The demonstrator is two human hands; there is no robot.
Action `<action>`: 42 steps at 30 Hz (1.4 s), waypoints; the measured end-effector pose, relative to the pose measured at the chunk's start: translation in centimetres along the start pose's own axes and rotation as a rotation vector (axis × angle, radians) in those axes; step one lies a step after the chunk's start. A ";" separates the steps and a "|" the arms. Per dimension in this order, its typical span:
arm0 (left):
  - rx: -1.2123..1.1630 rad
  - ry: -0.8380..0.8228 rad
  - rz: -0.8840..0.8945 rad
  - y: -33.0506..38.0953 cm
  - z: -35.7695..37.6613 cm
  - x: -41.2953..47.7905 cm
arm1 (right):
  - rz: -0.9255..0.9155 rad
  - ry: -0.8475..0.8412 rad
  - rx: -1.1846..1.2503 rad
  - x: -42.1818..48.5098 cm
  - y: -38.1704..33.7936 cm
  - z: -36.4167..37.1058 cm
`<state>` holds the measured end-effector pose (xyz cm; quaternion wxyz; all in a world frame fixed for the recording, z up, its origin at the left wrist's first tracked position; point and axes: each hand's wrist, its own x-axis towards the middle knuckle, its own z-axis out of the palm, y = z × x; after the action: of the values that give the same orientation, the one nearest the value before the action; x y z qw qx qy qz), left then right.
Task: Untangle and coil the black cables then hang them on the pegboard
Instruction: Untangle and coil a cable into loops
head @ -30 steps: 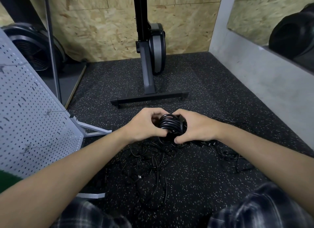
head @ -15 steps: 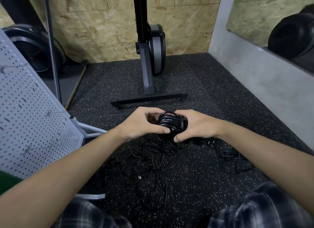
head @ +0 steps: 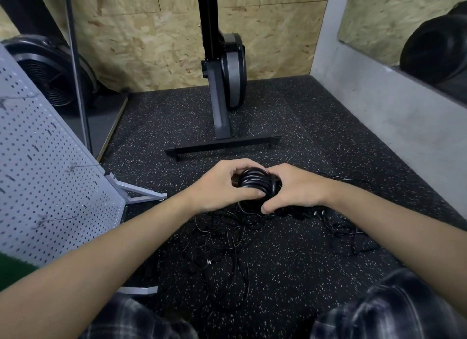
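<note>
- I look down on a black rubber floor (head: 290, 275) flecked with pale specks, which runs from the lower edge of my view to the far wall.
- Nearest the camera, two knees in dark plaid cloth (head: 394, 306) sit at the bottom edge.
- Just beyond them a loose tangle of thin black cables (head: 222, 240) lies spread on the floor, passing under both forearms.
- A plug with pale prongs (head: 319, 213) lies beside the right wrist.
- Above the tangle both hands meet around a tight coil of black cable (head: 255, 182).
- The left hand (head: 219, 187) curls over the coil's left side, thumb pressed across its front.
- The right hand (head: 295, 189) clasps the right side, thumb tucked beneath.
- I cannot tell whether the coil's underside touches the floor.
- To the left a white pegboard (head: 45, 177) stands tilted on a grey metal foot, with thin wire hooks (head: 73, 167) sticking out of it.
- Farther back, an exercise machine (head: 227, 68) stands on a black crossbar.
- A chipboard wall (head: 151, 35) closes the back.
</note>
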<state>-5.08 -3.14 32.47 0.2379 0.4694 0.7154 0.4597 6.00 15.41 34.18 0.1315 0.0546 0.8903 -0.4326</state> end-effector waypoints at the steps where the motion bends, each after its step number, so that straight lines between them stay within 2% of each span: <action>1: 0.020 -0.008 -0.001 0.0 0.0 0.1 | 0.012 -0.009 0.011 0.0 0.1 0.0; 5: 0.054 -0.002 -0.018 0.4 -0.3 0.3 | 0.022 -0.031 0.041 -0.1 -0.2 -0.2; 12: 0.251 -0.093 -0.010 1.0 -0.5 0.1 | 0.017 -0.120 -0.025 -0.3 -0.6 0.6; 14: 0.186 -0.094 -0.036 0.8 -0.6 0.1 | 0.011 -0.116 -0.011 -0.2 -0.8 0.4; 19: -0.182 -0.051 -0.107 -0.9 -1.2 -0.2 | -0.003 -0.075 0.011 0.1 -0.7 -0.2; 23: -0.226 -0.072 -0.116 -1.4 -0.7 -0.2 | 0.007 -0.061 0.039 0.1 -0.4 -0.3; 25: -0.170 -0.036 -0.101 -1.8 -0.4 -0.1 | 0.015 -0.035 0.078 0.1 -0.4 -0.2; 27: -0.075 0.079 -0.068 -2.0 -0.1 0.0 | 0.032 0.005 0.094 0.2 -0.3 -0.3; 30: 0.201 0.249 0.096 -1.2 0.3 -0.2 | 0.085 0.078 0.150 0.0 -0.3 -0.8; 34: 0.430 0.178 0.210 -0.2 0.1 -1.3 | 0.122 0.134 0.211 -0.2 0.2 -1.3; 36: 0.549 0.201 0.294 -0.3 -0.1 -1.4 | 0.143 0.133 0.229 -0.3 0.4 -1.2; 39: 0.548 0.273 0.413 -0.2 0.0 -1.0 | 0.152 0.156 0.266 -0.2 0.5 -1.0; 42: 0.434 0.320 0.292 0.6 -0.8 -0.5 | 0.171 0.207 0.295 -0.1 0.9 -1.1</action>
<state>-5.19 -3.83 33.27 -0.0523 0.5287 0.7502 0.3935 6.02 16.84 34.22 0.0661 0.1926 0.8181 -0.5379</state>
